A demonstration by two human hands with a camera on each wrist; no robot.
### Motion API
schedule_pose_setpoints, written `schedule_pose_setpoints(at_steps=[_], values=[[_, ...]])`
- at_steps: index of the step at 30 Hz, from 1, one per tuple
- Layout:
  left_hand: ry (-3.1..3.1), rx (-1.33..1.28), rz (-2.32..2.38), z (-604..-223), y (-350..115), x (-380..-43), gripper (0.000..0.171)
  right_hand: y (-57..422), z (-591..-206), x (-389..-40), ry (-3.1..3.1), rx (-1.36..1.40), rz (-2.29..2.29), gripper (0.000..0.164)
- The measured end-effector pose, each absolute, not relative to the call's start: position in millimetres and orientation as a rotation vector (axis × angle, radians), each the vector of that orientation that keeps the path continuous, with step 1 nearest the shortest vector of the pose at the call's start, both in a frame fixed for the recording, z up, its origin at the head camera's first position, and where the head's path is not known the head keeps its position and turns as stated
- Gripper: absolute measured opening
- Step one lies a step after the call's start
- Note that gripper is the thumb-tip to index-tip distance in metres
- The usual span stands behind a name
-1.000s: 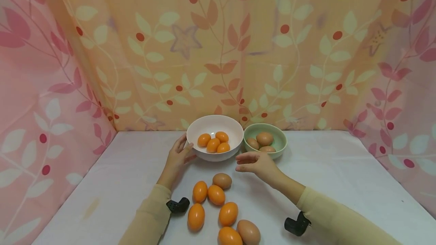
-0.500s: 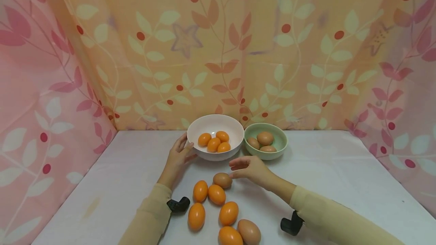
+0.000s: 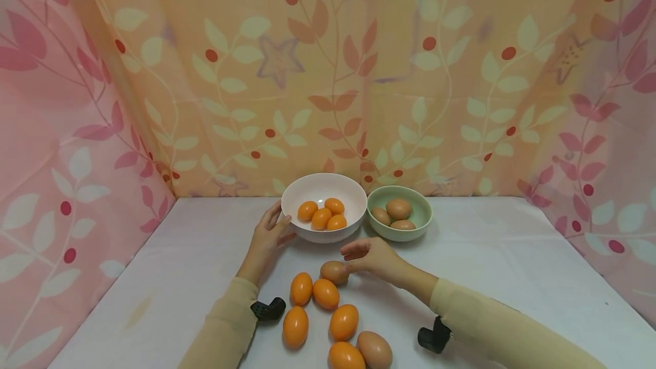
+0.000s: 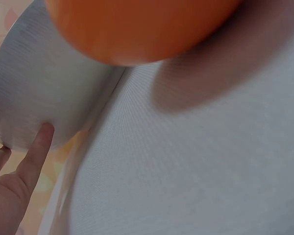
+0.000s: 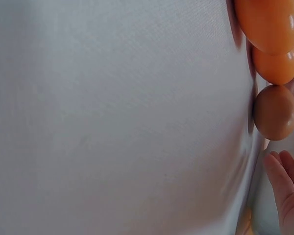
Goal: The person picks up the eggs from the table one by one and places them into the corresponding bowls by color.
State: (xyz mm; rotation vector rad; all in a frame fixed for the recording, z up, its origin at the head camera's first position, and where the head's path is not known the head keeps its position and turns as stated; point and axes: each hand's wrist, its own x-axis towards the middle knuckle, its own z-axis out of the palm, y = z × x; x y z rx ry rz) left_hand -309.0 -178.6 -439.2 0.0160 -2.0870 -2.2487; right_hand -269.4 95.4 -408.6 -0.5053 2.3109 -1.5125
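My left hand [image 3: 267, 231] rests its fingers and thumb against the left side of a white bowl [image 3: 359, 226] holding several orange eggs [image 3: 321, 218]. In the left wrist view, those fingers [image 4: 36, 152] look fairly straight on the bowl's outer wall [image 4: 54, 93]. My right hand [image 3: 373, 258] hovers with parted fingers beside a brown egg [image 3: 333, 272] on the table; the thumb overlaps its right end in the head view. The right wrist view has a gap between that brown egg [image 5: 276, 112] and the thumb [image 5: 279, 174].
A green bowl [image 3: 423, 218] with three brown eggs [image 3: 398, 208] stands against the white bowl's right side. On the white table [image 3: 512, 289], several orange eggs [image 3: 295, 327] and another brown egg [image 3: 374, 349] lie between the forearms. A patterned curtain [image 3: 328, 73] hangs behind.
My right hand has moved left and toward me, from in front of the green bowl to the nearest brown egg. My left hand has stayed at the white bowl.
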Motion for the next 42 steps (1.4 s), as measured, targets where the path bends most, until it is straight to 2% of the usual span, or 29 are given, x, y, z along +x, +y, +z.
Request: schedule_pose_setpoints(at_steps=[42], values=[[-2.103, 0.020, -2.253, -438, -179, -309, 0.059, 78, -419, -274, 2.279, -0.453, -1.464, 0.035]])
